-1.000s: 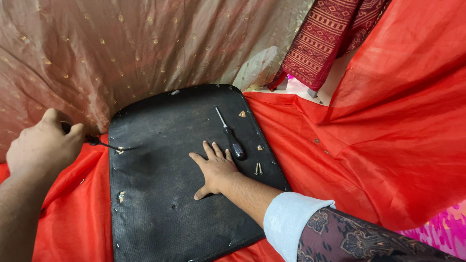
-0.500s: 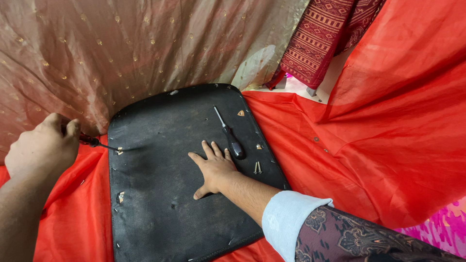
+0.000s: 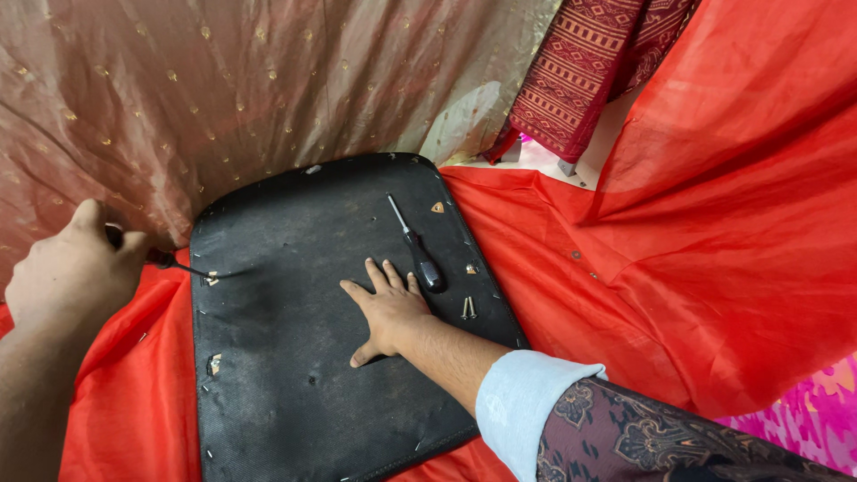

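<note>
Your left hand [image 3: 76,272] is closed in a fist around the handle of a thin tool [image 3: 183,264], most likely an awl or small screwdriver, though the handle is almost wholly hidden inside the fist and cannot be identified with certainty. The shaft runs nearly level, and its tip meets the left edge of the black seat panel [image 3: 295,357] just beside a light-coloured staple or tack; this low angle suits prying under a fastener rather than pushing down through the board. Your right hand [image 3: 388,312] lies flat and open on the middle of the panel, fingers spread and holding nothing; the palm appears placed there to pin the board so that it does not slide away from the sideways push of the tool. The panel rests on red cloth [image 3: 714,295], with a brownish fabric dotted in gold [image 3: 223,98] hanging behind it and a patterned maroon cloth [image 3: 589,71] at the upper right. A black-handled screwdriver [image 3: 418,250] lies on the panel, touching or just beside your right fingertips, and two small screws [image 3: 468,309] lie near the right edge, parked on the board within reach.
</note>
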